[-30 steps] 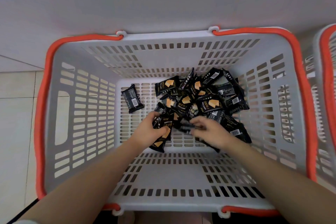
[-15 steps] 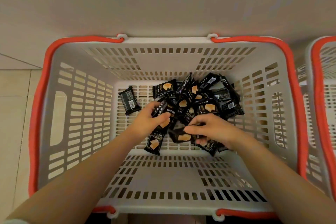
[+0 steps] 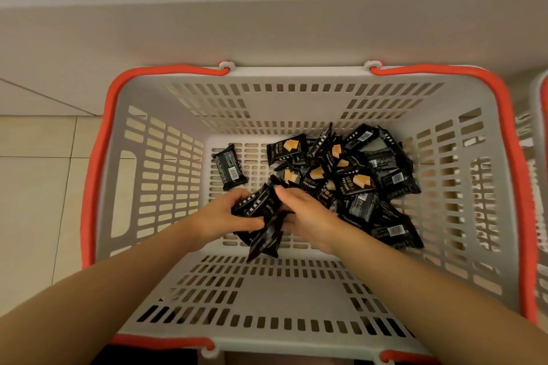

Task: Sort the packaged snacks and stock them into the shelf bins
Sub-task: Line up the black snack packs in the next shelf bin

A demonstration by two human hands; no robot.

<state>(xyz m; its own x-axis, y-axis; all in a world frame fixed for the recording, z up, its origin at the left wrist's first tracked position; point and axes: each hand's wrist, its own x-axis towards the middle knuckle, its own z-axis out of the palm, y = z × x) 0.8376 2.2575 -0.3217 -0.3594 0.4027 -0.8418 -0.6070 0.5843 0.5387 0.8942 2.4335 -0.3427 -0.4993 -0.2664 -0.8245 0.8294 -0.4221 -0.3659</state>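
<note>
One grey basket (image 3: 154,195) with an orange rim fills the view, and the edge of a second basket (image 3: 541,157) shows at the far right. Two hands are inside the first: the left hand (image 3: 221,216) and the right hand (image 3: 308,215). One black packet (image 3: 229,167) lies alone. A heap (image 3: 360,175) of black packets lies beside it; they overlap too much to count exactly, well over a dozen. The hands hold a bunch (image 3: 264,218) of several more, number unclear.
</note>
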